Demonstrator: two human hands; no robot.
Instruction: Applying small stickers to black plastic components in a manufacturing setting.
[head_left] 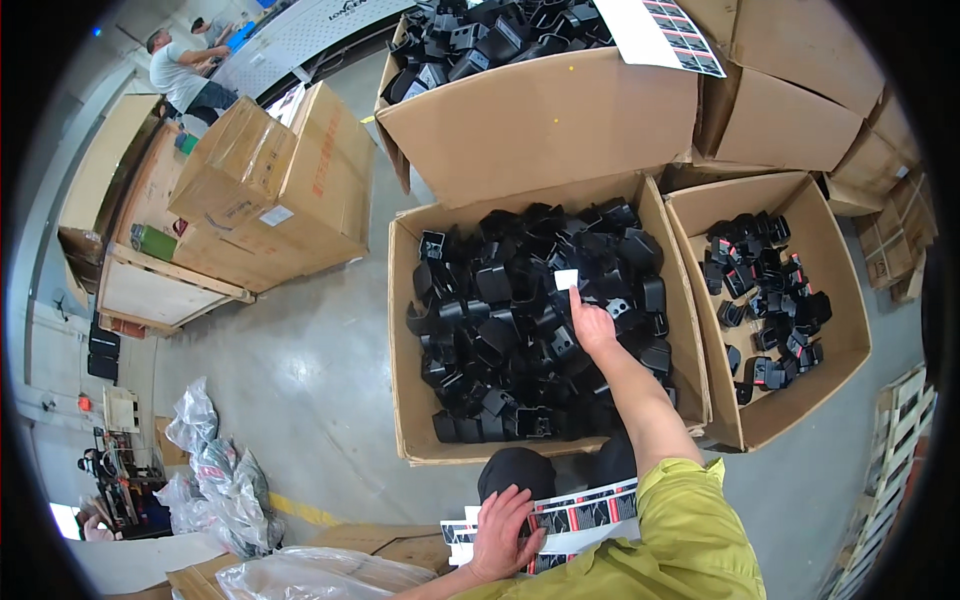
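My right hand reaches out over a large cardboard box full of black plastic parts. Its index finger points forward with a small white square label at the tip, and the other fingers are curled in. Whether the thumb pinches the label from below is hidden. On my lap, my left hand lies with its fingers stretched over sheets of printed labels in black, red and white. A dark knee shows just beyond that hand.
To the right, a smaller cardboard box holds black parts, some bearing red labels. Another box of black parts stands behind, with a label sheet on its corner. Plastic bags lie at left; a person stands far off.
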